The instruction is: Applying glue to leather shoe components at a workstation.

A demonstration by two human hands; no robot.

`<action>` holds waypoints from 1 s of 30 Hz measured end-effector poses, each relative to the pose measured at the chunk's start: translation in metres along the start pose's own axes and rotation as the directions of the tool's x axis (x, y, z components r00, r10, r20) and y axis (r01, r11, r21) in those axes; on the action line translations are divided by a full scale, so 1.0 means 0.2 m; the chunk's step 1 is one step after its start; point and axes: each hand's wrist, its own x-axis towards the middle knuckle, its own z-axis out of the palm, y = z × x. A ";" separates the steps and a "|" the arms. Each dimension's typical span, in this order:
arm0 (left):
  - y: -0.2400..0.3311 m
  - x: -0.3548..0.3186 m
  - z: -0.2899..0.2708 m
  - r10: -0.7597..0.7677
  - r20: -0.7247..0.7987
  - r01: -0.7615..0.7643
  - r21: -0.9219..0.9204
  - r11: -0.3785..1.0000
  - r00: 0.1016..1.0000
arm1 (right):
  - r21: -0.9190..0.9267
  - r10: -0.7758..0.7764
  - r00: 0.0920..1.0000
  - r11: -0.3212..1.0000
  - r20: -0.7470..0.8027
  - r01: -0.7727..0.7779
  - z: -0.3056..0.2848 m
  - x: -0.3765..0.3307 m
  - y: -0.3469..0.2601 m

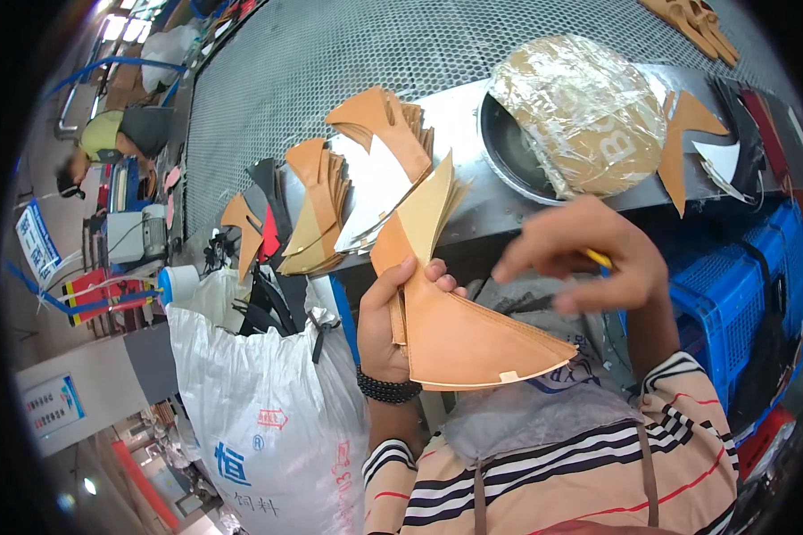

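Note:
My left hand (384, 325), a dark beaded bracelet at its wrist, grips a stack of curved tan leather pieces (473, 334) in front of my body. The thumb lies on the stack's edge and fingertips show above it. A paler end of the stack points up toward the table. Just right of the stack, my right hand (611, 254) hovers apart from it, its fingers curled and blurred. A small yellow thing (598, 258) shows tucked in that hand; most of it is hidden, so its kind is unclear.
Fanned leather stacks (317, 201) line the metal table's near edge. A round black pan (517, 165) sits partly under a plastic-wrapped cardboard disc (589, 107). A white woven sack (268, 401) stands left, blue crates (732, 294) right. Another person (116, 134) is at far left.

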 end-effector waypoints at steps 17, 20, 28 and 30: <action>-0.08 -0.15 0.09 0.475 0.372 -0.595 0.615 0.518 0.798 | -0.007 0.010 0.995 1.000 -0.099 -0.011 0.04 -0.09 -0.05; -0.12 -0.18 0.06 0.475 0.407 -0.608 0.673 0.421 0.780 | -0.109 0.006 0.863 0.992 -0.505 -0.071 0.14 -0.01 -0.14; -0.16 -0.18 0.09 0.485 0.331 -0.531 0.765 0.365 0.810 | -0.545 -0.419 0.790 0.828 -0.448 0.130 0.14 0.09 -0.10; -0.16 -0.17 0.07 0.487 0.319 -0.531 0.748 0.397 0.813 | -0.571 -0.486 0.749 0.802 -0.450 0.177 0.15 0.05 -0.06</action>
